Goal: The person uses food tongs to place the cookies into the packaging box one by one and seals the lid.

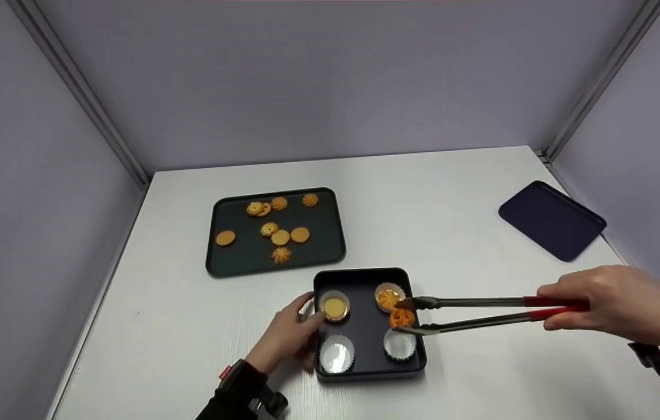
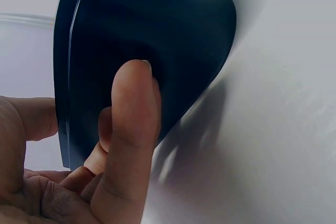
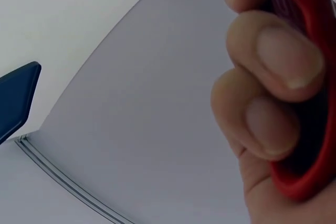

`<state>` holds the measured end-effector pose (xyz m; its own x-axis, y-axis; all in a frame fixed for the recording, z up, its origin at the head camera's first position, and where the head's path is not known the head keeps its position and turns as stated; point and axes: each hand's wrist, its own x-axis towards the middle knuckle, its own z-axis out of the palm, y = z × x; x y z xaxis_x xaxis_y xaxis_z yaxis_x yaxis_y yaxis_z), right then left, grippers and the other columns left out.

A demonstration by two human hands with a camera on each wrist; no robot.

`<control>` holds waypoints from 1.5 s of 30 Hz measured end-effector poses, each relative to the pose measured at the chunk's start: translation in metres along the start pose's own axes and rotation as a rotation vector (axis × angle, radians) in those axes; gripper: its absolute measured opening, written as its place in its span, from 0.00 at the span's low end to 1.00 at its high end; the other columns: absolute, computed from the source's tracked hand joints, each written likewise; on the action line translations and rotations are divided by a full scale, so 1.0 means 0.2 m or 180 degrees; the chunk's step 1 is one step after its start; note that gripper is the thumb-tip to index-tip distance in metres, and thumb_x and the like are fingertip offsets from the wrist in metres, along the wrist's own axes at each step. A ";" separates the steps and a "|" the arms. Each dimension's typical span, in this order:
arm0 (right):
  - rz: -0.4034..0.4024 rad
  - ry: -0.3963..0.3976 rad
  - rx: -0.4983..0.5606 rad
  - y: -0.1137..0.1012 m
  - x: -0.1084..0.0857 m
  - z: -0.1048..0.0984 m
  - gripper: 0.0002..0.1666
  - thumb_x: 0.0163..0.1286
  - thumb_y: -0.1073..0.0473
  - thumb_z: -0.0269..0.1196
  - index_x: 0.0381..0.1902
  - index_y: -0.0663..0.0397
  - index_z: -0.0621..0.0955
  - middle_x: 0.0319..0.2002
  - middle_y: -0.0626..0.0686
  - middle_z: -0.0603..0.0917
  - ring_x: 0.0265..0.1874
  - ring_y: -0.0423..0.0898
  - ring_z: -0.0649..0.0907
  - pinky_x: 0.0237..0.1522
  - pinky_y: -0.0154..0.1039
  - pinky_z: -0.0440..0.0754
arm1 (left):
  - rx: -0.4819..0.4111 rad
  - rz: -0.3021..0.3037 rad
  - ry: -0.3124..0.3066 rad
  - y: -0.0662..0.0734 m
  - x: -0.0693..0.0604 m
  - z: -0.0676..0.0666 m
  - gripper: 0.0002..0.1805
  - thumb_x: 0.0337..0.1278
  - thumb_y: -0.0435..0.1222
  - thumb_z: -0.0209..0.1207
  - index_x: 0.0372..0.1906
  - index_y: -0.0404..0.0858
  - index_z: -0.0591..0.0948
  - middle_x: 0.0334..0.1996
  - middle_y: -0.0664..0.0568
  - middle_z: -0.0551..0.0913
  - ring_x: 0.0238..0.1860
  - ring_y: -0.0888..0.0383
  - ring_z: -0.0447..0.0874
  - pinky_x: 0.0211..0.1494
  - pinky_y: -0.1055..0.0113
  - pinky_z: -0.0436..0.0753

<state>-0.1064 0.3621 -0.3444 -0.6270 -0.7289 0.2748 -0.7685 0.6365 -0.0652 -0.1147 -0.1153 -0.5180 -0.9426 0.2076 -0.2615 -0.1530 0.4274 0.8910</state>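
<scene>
My right hand (image 1: 615,303) grips the red handles of a pair of tongs (image 1: 481,302). Between the tong tips, over the right side of a dark square pan (image 1: 365,326), is an orange cookie with cut-out openings (image 1: 402,318). It sits between a paper cup holding a swirled cookie (image 1: 388,298) and a paper cup (image 1: 400,345) below it. My left hand (image 1: 289,335) holds the pan's left wall, thumb at the rim and fingers against the outside (image 2: 131,114). On the pan's left are a cup with a round plain cookie (image 1: 335,308) and another paper cup (image 1: 337,356).
A dark green tray (image 1: 248,256) with several cookies, swirled and round, lies behind the pan to the left. At the far right a dark blue tray (image 1: 551,221) lies near the wall (image 1: 645,151). Grey walls border the white table (image 1: 435,216).
</scene>
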 end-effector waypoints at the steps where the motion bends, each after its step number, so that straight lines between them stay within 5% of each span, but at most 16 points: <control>1: 0.0018 -0.0030 0.0003 0.00 0.00 0.00 0.20 0.46 0.46 0.81 0.33 0.24 0.81 0.25 0.21 0.71 0.22 0.20 0.66 0.23 0.20 0.59 | -0.0032 -0.0002 -0.0015 0.00 0.00 0.00 0.36 0.73 0.48 0.58 0.78 0.38 0.64 0.36 0.49 0.83 0.26 0.59 0.77 0.38 0.61 0.80; 8: 0.0067 -0.0193 0.0057 -0.02 0.00 0.02 0.19 0.49 0.44 0.80 0.34 0.22 0.80 0.24 0.21 0.71 0.21 0.20 0.66 0.23 0.19 0.58 | -0.0223 -0.0037 -0.0102 -0.01 0.01 0.00 0.37 0.74 0.48 0.57 0.79 0.39 0.62 0.28 0.53 0.81 0.17 0.62 0.74 0.23 0.66 0.78; 29: -0.0003 -0.0235 -0.0120 -0.06 0.03 0.05 0.19 0.47 0.41 0.79 0.31 0.23 0.79 0.23 0.22 0.66 0.21 0.21 0.63 0.22 0.24 0.59 | -0.0048 0.0007 -0.0023 0.00 0.00 0.00 0.37 0.73 0.48 0.58 0.78 0.37 0.63 0.36 0.47 0.84 0.27 0.59 0.78 0.35 0.63 0.79; 36: -0.0054 -0.0200 -0.0270 -0.06 0.03 0.06 0.19 0.46 0.39 0.78 0.30 0.26 0.79 0.23 0.24 0.66 0.23 0.23 0.64 0.21 0.26 0.59 | -0.0145 -0.0064 -0.0104 0.00 0.01 0.00 0.37 0.74 0.49 0.57 0.79 0.38 0.62 0.27 0.53 0.77 0.21 0.60 0.71 0.27 0.65 0.74; 45: -0.0001 -0.0199 -0.0242 -0.06 0.03 0.05 0.18 0.46 0.40 0.79 0.32 0.22 0.80 0.23 0.23 0.66 0.22 0.22 0.64 0.22 0.26 0.60 | -0.0125 -0.0018 -0.0073 -0.01 0.01 0.00 0.37 0.74 0.49 0.57 0.79 0.38 0.63 0.30 0.52 0.81 0.21 0.60 0.74 0.29 0.64 0.77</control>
<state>-0.1020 0.3473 -0.3523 -0.6352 -0.7420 0.2143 -0.7584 0.6517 0.0084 -0.1162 -0.1155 -0.5206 -0.9347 0.2256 -0.2747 -0.1705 0.3937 0.9033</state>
